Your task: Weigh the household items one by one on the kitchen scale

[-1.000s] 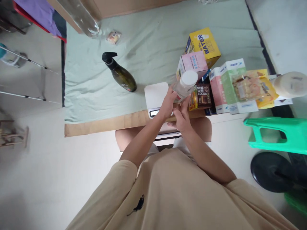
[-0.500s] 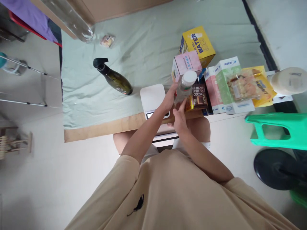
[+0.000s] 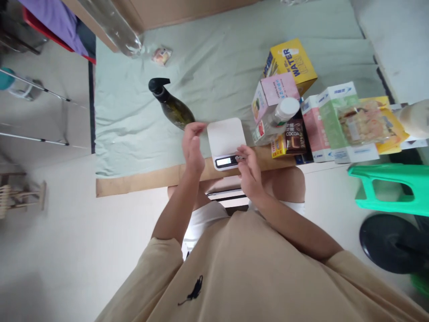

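Seen from the head camera: a white kitchen scale (image 3: 225, 136) at the near edge of the table (image 3: 140, 181), on a pale green cloth (image 3: 208, 76). Right hand (image 3: 248, 167) at the scale's near right corner, fingers (image 3: 241, 154) curled together and touching the button strip beside the lit display. Left hand (image 3: 192, 145) raised just left of the scale, fingers loosely apart, holding nothing, partly covering the base of a dark green spray bottle (image 3: 170, 107) lying farther left. Just right of the scale, a clear bottle with a white cap (image 3: 278, 118) resting tilted against a pink carton (image 3: 273, 91), with a cocoa box (image 3: 291, 139) near it and a yellow box (image 3: 291, 60) beyond. Farther right, a row of cartons (image 3: 326, 120) topped by a snack bag (image 3: 365, 123). Green stool (image 3: 389, 188) on the floor at right. Compared with half a second ago: both hands off the white-capped bottle, now left among the boxes; right hand shifted to the scale's buttons, left hand moved across to the scale's left side.
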Motion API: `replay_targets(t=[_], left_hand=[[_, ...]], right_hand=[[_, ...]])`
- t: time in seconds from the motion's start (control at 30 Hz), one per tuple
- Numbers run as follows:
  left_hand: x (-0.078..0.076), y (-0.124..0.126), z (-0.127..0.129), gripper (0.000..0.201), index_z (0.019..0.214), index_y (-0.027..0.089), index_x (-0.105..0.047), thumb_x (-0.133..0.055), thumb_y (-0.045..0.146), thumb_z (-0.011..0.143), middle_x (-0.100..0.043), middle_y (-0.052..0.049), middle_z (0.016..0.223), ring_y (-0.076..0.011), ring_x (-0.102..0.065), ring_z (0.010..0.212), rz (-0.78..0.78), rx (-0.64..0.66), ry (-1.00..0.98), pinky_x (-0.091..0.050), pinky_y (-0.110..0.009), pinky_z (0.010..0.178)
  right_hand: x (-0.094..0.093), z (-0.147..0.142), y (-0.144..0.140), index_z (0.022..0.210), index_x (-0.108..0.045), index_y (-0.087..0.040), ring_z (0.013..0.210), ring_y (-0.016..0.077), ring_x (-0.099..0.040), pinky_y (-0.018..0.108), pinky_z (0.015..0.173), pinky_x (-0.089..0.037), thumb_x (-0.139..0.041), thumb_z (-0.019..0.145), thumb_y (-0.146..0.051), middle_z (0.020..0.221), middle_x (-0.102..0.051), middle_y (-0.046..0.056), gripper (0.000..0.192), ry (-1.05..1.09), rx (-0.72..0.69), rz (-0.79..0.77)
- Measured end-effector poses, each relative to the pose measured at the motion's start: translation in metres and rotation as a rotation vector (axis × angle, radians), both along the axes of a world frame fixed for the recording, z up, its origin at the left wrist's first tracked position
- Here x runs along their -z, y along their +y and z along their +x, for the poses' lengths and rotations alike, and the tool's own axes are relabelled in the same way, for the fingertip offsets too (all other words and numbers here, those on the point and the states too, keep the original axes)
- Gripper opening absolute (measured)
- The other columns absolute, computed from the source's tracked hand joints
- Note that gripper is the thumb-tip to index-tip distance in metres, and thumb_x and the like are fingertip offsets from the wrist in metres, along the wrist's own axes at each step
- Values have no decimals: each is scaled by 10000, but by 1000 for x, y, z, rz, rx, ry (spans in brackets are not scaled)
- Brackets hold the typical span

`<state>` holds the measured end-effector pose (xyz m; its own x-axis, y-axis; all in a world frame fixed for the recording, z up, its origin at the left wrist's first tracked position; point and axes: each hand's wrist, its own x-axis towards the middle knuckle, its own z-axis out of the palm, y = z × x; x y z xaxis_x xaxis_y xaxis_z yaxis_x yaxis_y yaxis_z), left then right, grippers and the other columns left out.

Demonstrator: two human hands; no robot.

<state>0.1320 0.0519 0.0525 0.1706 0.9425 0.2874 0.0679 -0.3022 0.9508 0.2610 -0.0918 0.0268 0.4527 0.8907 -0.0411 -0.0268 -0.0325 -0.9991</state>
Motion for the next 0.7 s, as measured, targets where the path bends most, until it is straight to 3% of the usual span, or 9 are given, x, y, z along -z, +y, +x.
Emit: replay_targets(t=[0.1, 0.17, 0.27, 0.37, 0.53, 0.6, 0.7], left_hand=[[10, 24, -44, 463, 1035, 275, -578, -395, 695, 968, -635, -85, 1162, -252, -601, 1267, -16, -217, 3, -469, -503, 1162], [14, 46, -64, 403, 1055, 275, -553, -347, 618, 1006, -626, -81, 1235, -238, -576, 1328, -74, -283, 20, -452, -510, 1174], [15, 77, -74, 324, 1197, 327, -556, -375, 542, 1035, -564, -55, 1476, -225, -475, 1501, -343, -258, -30, -414, -471, 1234], [17, 96, -67, 359, 1375, 376, -504, -389, 483, 1052, -460, -4, 1635, -214, -358, 1606, -542, -190, -127, -338, -457, 1313], [25, 94, -49, 428, 1470, 355, -456, -403, 455, 1057, -505, -29, 1616, -208, -511, 1510, -524, -86, -226, -446, -425, 1258], [27, 84, -43, 472, 1491, 348, -434, -459, 489, 1041, -449, -38, 1659, -218, -472, 1547, -520, -55, -259, -461, -413, 1245], [26, 65, -30, 546, 1508, 339, -418, -487, 574, 1019, -377, -49, 1704, -257, -401, 1598, -476, 5, -291, -428, -449, 1273]], right_hand=[[-2, -22, 52, 1431, -443, -268, 1426, 269, -559, 516, 1205, -487, -498, 946, -386, 1513, -564, 127, 503, -79, -132, 72], [-3, -33, 97, 1472, -405, -239, 1494, 281, -501, 531, 1259, -433, -522, 928, -376, 1583, -512, 139, 572, -154, -227, 71], [0, -47, 161, 1568, -305, -176, 1605, 285, -355, 529, 1352, -296, -542, 906, -336, 1695, -377, 151, 721, -247, -301, 0], [11, -59, 200, 1630, -217, -154, 1639, 275, -291, 512, 1380, -236, -548, 891, -291, 1743, -296, 131, 821, -307, -345, -49], [31, -61, 206, 1655, -183, -274, 1650, 279, -264, 569, 1367, -244, -592, 886, -328, 1756, -283, 30, 872, -300, -383, 30], [27, -57, 197, 1649, -185, -270, 1658, 282, -240, 583, 1372, -213, -595, 863, -279, 1764, -258, 29, 887, -286, -337, 14], [6, -47, 176, 1629, -213, -212, 1671, 261, -200, 544, 1392, -145, -551, 846, -221, 1769, -235, 71, 853, -317, -252, 53]])
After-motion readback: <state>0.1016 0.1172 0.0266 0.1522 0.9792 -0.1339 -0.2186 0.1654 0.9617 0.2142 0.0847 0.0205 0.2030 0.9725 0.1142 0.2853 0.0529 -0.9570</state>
